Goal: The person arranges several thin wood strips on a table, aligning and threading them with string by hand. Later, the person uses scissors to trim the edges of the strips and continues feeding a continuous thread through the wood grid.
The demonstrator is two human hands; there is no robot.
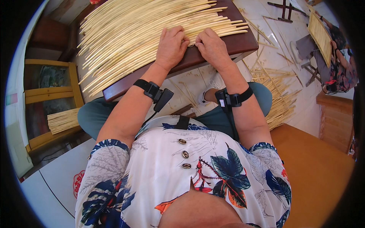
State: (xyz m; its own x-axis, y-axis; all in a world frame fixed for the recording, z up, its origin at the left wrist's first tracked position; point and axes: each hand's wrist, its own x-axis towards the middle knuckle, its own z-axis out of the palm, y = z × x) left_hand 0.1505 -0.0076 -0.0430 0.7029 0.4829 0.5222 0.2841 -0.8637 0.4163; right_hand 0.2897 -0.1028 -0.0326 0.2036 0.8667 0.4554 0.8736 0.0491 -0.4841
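A wide row of pale, peeled stalks lies side by side across a dark red-brown table. At the near edge of the row, my left hand is closed, its fingertips pinching by the nearest stalks. Just to its right, my right hand is curled in a similar pinch. Between the two sets of fingertips shows a small pale loop, which looks like thin cord, with both hands on it. Its ends are hidden behind my fingers. Each of my wrists wears a black strap with a small device.
More stalks are heaped on the tiled floor to the right, with loose ones scattered farther off. A stalk bundle lies by a yellow wooden frame at left. At far right, another person holds a framed stalk panel.
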